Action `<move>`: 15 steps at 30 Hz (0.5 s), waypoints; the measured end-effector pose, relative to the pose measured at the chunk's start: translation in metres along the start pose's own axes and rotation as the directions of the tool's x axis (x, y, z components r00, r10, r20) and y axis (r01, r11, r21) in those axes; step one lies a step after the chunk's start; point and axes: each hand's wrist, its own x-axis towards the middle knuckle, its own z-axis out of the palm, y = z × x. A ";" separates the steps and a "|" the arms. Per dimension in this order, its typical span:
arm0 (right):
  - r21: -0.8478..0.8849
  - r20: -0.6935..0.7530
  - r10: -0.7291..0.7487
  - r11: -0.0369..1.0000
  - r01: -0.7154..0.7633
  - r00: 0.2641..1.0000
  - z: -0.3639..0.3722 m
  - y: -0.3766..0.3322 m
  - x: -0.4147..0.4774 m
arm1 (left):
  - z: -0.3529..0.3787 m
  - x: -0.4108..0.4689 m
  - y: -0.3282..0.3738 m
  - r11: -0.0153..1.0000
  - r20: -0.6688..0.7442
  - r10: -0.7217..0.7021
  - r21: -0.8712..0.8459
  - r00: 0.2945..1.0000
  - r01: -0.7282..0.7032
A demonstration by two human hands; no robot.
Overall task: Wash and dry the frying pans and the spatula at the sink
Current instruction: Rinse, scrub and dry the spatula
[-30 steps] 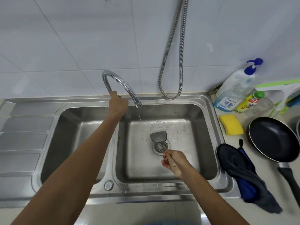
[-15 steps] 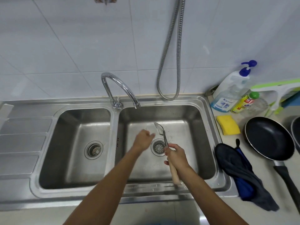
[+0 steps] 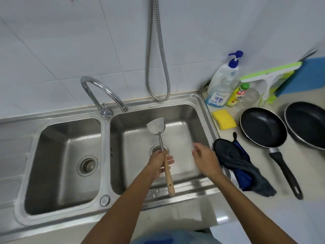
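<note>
1. While the left hand [image 3: 159, 162] grips the spatula [image 3: 160, 141] by its wooden handle, the blade points away from the person over the right basin [image 3: 184, 134] of the steel double sink [image 3: 105, 138].
2. The right hand [image 3: 205, 159] hovers beside it, fingers relaxed, holding nothing.
3. A frying pan [image 3: 263, 127] and a second pan [image 3: 307, 124] lie on the pale counter [image 3: 313, 169], near a dark cloth [image 3: 241, 166] and a yellow sponge [image 3: 224, 119].
4. White tiles [image 3: 70, 41] cover the wall.

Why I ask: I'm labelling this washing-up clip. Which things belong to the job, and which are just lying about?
Job: spatula, held in the left hand; left frying pan; right frying pan; right sink basin; tap; likely yellow sponge, dark cloth, pump bottle.

Lying about: green squeegee; metal hose; small yellow bottle.
</note>
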 end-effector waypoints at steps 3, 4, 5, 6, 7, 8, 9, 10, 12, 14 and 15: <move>-0.253 -0.119 -0.127 0.963 0.093 0.985 -0.030 0.041 -0.003 | 0.012 0.003 -0.006 0.999 -0.014 -0.010 -0.035 1.000 0.009; -0.329 -0.143 -0.161 0.938 0.106 0.977 -0.040 0.053 -0.004 | 0.018 0.004 -0.007 0.999 -0.014 -0.009 -0.047 1.000 0.008; -0.395 -0.159 -0.182 0.912 0.106 0.970 -0.050 0.066 -0.005 | 0.024 0.004 -0.008 0.998 -0.019 -0.004 -0.058 1.000 0.003; -0.456 -0.165 -0.190 0.885 0.096 0.968 -0.059 0.079 -0.007 | 0.031 0.003 -0.009 0.997 -0.025 0.001 -0.071 1.000 -0.003; -0.508 -0.159 -0.179 0.858 0.075 0.971 -0.065 0.095 -0.010 | 0.037 0.003 -0.010 0.997 -0.038 0.006 -0.077 0.999 -0.009; -0.539 -0.144 -0.146 0.841 0.046 0.979 -0.071 0.111 -0.014 | 0.044 0.002 -0.012 0.997 -0.051 0.011 -0.078 0.999 -0.015; -0.550 -0.129 -0.111 0.835 0.022 0.985 -0.073 0.129 -0.020 | 0.049 0.001 -0.013 0.997 -0.066 0.016 -0.069 0.998 -0.020; -0.548 -0.105 -0.091 0.836 0.019 0.990 -0.073 0.146 -0.027 | 0.054 0.000 -0.014 0.998 -0.083 0.022 -0.049 0.996 -0.027; -0.529 -0.062 -0.113 0.846 0.063 0.992 -0.072 0.173 -0.037 | 0.061 -0.004 -0.016 0.999 -0.098 0.045 0.020 0.994 -0.043; -0.447 -0.054 -0.115 0.891 0.079 0.992 -0.077 0.178 -0.036 | 0.064 -0.010 -0.016 0.996 -0.095 0.066 0.066 0.993 -0.060; -0.388 -0.069 -0.107 0.919 0.072 0.992 -0.079 0.174 -0.031 | 0.065 -0.014 -0.015 0.994 -0.091 0.075 0.082 0.993 -0.068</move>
